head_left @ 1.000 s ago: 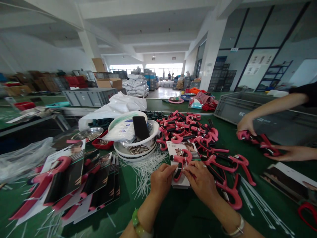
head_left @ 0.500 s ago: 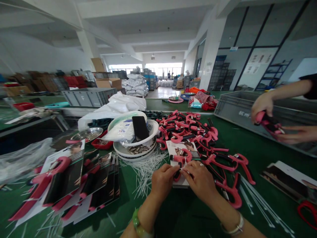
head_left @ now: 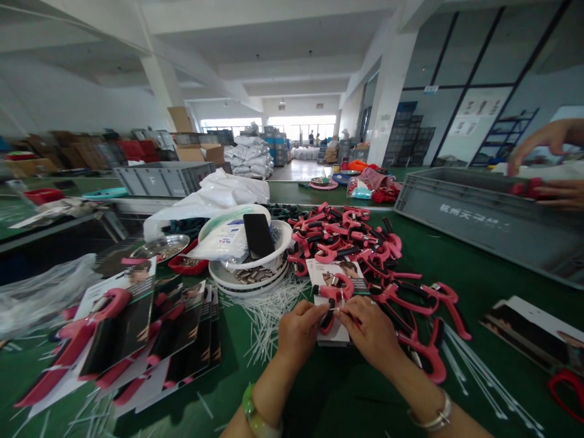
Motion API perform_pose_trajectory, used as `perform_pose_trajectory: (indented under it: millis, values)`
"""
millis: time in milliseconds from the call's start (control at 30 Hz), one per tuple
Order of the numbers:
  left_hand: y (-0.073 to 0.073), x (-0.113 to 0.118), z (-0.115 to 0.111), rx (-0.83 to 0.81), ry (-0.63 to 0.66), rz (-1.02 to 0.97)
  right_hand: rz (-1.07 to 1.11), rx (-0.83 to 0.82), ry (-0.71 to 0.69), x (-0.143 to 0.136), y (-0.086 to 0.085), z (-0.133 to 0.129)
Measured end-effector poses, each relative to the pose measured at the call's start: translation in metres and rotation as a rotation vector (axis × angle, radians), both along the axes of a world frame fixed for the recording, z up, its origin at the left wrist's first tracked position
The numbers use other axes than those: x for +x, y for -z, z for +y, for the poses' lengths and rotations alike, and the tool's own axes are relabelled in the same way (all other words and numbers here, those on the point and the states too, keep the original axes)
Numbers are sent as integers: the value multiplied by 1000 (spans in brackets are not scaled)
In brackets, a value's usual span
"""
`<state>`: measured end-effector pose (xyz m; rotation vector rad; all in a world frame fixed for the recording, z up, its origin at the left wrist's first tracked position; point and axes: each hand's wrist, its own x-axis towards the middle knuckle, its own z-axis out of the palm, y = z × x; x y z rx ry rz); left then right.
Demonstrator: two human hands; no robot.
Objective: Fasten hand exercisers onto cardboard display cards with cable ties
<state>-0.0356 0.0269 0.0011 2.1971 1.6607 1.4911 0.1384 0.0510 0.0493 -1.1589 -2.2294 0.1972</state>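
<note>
Right in front of me, pink hand pliers (head_left: 343, 288) with black grips lie on a printed backing card (head_left: 320, 271), which tops a small stack. My left hand (head_left: 297, 333) and my right hand (head_left: 371, 331) meet over the pliers' handle. Fingertips of both are pinched on a thin white cable tie (head_left: 334, 309) at the handle; much of it is hidden by my fingers. Several loose cable ties (head_left: 269, 316) lie left of my left hand. Beyond my hands is a heap of similar pink pliers (head_left: 337, 234).
Carded pliers (head_left: 103, 328) overlap at the left. A phone (head_left: 258, 236) rests on stacked bowls (head_left: 214, 277). More cable ties (head_left: 483, 377), printed cards (head_left: 524, 331) and red-handled scissors (head_left: 566, 389) lie right. A co-worker's hands (head_left: 563, 143) are over a grey crate (head_left: 483, 225).
My fingertips have drawn slightly apart, showing the cable tie between them. The co-worker's hands, with pink pliers, have moved up and right, over the crate.
</note>
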Motion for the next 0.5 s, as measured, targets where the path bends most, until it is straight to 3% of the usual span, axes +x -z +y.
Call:
perform_pose_trajectory:
  millis: [500]
  values:
    - [-2,1,-1,15,-7,2,-8,-14,7,0,-2,0]
